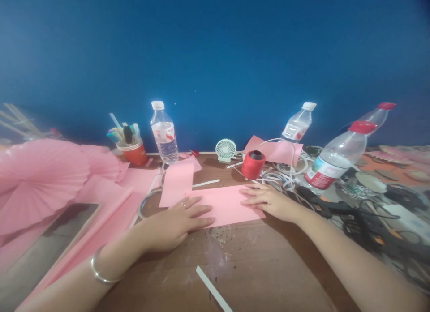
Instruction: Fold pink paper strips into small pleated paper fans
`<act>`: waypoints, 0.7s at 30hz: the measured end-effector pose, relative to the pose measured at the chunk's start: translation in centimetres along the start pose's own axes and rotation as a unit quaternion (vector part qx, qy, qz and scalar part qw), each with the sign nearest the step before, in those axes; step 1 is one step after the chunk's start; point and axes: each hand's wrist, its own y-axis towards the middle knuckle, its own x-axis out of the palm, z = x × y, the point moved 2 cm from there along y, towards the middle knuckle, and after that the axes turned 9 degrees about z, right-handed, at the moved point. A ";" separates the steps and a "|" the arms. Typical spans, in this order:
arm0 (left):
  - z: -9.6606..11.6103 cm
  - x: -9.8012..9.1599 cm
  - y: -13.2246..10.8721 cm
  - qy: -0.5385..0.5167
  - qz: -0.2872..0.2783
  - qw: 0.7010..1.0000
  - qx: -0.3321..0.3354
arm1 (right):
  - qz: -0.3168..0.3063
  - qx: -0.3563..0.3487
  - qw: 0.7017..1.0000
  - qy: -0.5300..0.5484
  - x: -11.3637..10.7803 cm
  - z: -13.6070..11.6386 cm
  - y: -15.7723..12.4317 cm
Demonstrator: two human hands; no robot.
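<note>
A rectangular sheet of pink paper [225,204] lies flat on the brown table [168,276]. My left hand [171,222] rests on its left end with the fingers stretched out. On the right end lie the extended fingers of my right hand [268,201]. Beyond my left hand is another pink paper piece [178,180], partly under or beside the first one; I cannot tell which. A narrow white strip [211,287] lies near the table's front, and a second white strip [206,183] is just behind the sheet.
Behind stand a red thread spool [252,166], a small fan [225,151], a water bottle [164,137] and a cup of pens [134,153]. Pleated pink paper [43,177] and a phone [57,245] fill the left. Bottles [336,160], cables and black tools [372,227] crowd the right.
</note>
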 end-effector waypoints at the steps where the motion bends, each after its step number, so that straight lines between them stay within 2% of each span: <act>1: 0.0 0.0 0.0 -0.001 0.002 1.000 0.001 | -0.003 -0.003 1.000 -0.001 0.0 0.0 0.0; 16: -0.2 0.2 -0.1 0.002 0.001 1.000 0.002 | 0.006 -0.006 1.000 -0.013 0.1 0.2 0.0; 21: -0.1 0.2 -0.1 0.022 -0.001 1.000 0.007 | 0.028 -0.009 0.997 -0.065 0.0 -1.3 -0.2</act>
